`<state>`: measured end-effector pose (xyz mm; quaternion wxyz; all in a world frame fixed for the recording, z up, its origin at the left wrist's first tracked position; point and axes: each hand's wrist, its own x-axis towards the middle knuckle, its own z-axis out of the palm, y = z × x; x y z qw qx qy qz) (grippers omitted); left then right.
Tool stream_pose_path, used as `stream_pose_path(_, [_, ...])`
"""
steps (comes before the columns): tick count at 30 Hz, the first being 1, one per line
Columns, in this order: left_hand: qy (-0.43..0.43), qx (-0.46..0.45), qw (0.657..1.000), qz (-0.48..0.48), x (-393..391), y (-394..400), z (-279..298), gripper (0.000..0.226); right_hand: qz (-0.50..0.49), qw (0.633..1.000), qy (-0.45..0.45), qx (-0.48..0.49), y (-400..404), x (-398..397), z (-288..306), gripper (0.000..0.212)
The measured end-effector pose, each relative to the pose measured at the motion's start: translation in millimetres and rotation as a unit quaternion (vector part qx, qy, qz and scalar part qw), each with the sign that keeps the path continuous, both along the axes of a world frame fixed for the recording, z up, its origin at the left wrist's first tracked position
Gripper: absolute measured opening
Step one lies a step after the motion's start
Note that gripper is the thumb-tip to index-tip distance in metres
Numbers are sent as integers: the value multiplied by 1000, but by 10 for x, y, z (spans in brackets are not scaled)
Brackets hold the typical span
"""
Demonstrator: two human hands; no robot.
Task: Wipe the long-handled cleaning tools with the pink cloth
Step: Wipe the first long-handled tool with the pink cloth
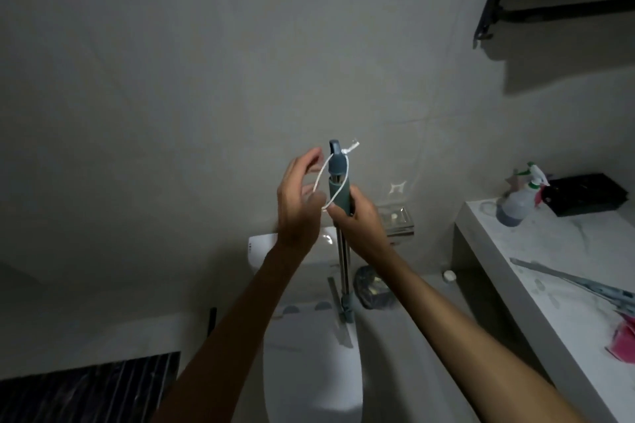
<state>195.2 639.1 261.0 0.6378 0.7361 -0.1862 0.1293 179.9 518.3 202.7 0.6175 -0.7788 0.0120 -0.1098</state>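
Note:
A long-handled cleaning tool [343, 264] with a metal shaft and a grey-blue grip stands upright over the toilet, its flat head low against the toilet lid. My right hand [357, 221] grips the grey-blue handle just below its top. A white hanging cord [338, 184] loops from the handle's tip. My left hand [299, 203] is beside the handle with fingers spread and the cord running across them. The pink cloth [623, 342] lies on the counter at the far right edge. Another long-handled tool [577, 282] lies flat on that counter.
A white toilet [309, 371] sits directly below my arms. The marble counter [536, 285] on the right carries a spray bottle [519, 199] and a black box [584, 194]. A dark bin [372, 287] stands behind the toilet, and a black shelf [536, 10] hangs at upper right.

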Motion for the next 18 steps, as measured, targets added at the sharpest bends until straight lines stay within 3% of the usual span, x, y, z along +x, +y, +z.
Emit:
stream_pose_path(4, [-14, 113, 993, 27, 122, 13, 288, 53, 82, 996, 16, -35, 110, 67, 21, 3])
stream_pose_path(7, [-77, 169, 980, 77, 221, 37, 324, 22, 113, 992, 3, -58, 132, 86, 38, 3])
stream_pose_path(10, [-97, 162, 974, 128, 268, 49, 256, 13, 111, 992, 1, -65, 101, 96, 13, 10])
stream_pose_path(13, [-83, 153, 979, 105, 229, -47, 211, 10, 105, 989, 43, -91, 37, 117, -49, 16])
stream_pose_path(15, [-120, 142, 977, 103, 166, -136, 226, 8, 113, 985, 69, -108, -14, 129, -108, 14])
stream_pose_path(18, [-141, 67, 983, 96, 99, -210, 364, 6, 175, 965, 97, -167, -99, 113, -168, 16])
